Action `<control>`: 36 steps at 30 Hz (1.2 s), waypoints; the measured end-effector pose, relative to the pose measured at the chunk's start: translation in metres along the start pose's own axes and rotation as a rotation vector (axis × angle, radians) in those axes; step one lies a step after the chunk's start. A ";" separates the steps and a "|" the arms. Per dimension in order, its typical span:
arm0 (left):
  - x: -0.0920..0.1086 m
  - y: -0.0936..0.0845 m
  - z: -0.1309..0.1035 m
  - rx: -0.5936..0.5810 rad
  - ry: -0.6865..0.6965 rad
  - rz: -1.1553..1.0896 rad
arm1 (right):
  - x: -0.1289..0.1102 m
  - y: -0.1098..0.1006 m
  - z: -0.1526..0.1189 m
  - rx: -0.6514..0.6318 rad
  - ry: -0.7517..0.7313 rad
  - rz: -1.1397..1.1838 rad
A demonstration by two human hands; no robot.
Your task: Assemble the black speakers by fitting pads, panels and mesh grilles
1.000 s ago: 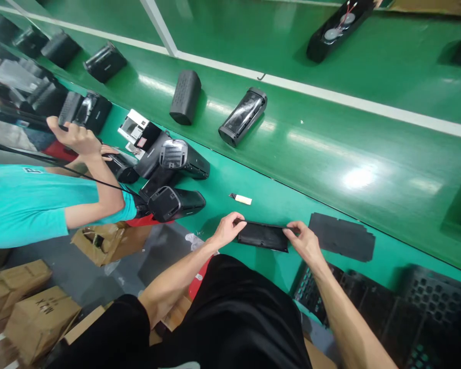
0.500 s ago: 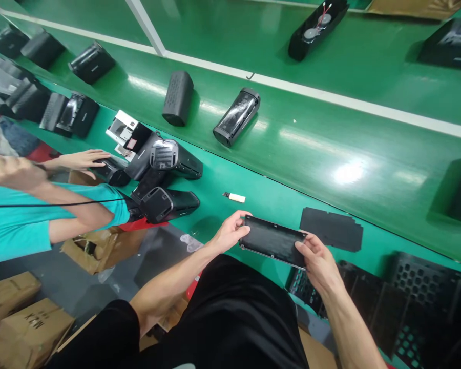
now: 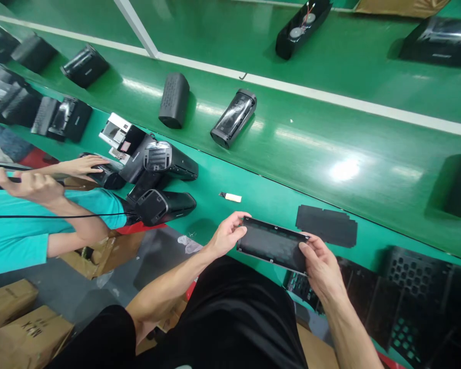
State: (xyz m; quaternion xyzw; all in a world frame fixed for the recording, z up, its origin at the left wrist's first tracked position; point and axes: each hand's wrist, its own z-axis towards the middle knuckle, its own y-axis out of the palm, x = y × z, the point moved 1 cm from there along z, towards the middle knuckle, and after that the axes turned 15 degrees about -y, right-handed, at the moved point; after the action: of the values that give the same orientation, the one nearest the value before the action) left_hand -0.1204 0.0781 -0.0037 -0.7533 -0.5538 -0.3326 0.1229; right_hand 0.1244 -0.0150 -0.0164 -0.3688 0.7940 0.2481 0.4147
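Between my hands I hold a black rectangular panel (image 3: 272, 243) with small clips along its long edges. My left hand (image 3: 229, 233) pinches its left end, thumb on top. Gripping the right end is my right hand (image 3: 321, 261), thumb pressed on the inner face. Beyond the panel, a stack of thin black sheets (image 3: 326, 226) lies on the green bench. A small knife with a cream handle (image 3: 231, 197) rests to the upper left of my left hand. Black perforated grilles (image 3: 411, 274) are piled to the right of my right hand.
Black speaker housings (image 3: 165, 206) stand on the bench to the left, near a co-worker's arms (image 3: 77, 225). More speakers, such as one with a glossy front (image 3: 233, 119), sit on the green conveyor (image 3: 292, 164). Cardboard boxes (image 3: 28, 335) stand on the floor at lower left.
The view has shifted slightly. The panel is tilted a little more toward me, still in both hands. The co-worker's raised hand has moved rightward.
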 end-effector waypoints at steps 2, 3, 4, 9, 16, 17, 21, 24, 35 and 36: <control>-0.001 -0.001 0.001 -0.002 -0.006 0.005 | 0.000 0.000 0.000 -0.007 -0.005 -0.001; -0.001 -0.001 0.001 0.000 -0.008 0.007 | 0.001 0.000 0.000 -0.012 -0.008 -0.002; -0.001 -0.001 0.001 0.001 -0.011 0.010 | 0.001 0.000 0.000 -0.019 -0.010 -0.003; 0.000 -0.001 0.002 0.010 -0.021 0.022 | 0.003 -0.001 0.002 -0.037 -0.007 -0.019; 0.002 -0.002 0.002 0.029 0.000 0.050 | 0.010 -0.003 0.005 -0.038 -0.020 -0.028; 0.002 -0.002 0.002 0.026 -0.001 0.048 | 0.011 -0.003 0.005 -0.042 -0.033 -0.038; 0.001 -0.003 0.002 0.024 -0.014 0.048 | 0.012 -0.005 0.005 -0.042 -0.047 -0.059; 0.000 -0.004 0.002 0.029 -0.018 0.063 | 0.011 -0.004 0.005 -0.028 -0.031 -0.051; -0.001 -0.004 0.004 0.033 -0.002 0.078 | 0.007 -0.001 0.005 -0.055 -0.034 -0.035; -0.001 -0.004 0.004 0.036 -0.005 0.078 | 0.007 -0.001 0.004 -0.049 -0.033 -0.031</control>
State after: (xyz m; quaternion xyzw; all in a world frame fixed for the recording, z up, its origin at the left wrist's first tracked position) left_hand -0.1232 0.0812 -0.0077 -0.7730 -0.5301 -0.3157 0.1477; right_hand 0.1244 -0.0148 -0.0243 -0.3869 0.7750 0.2673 0.4222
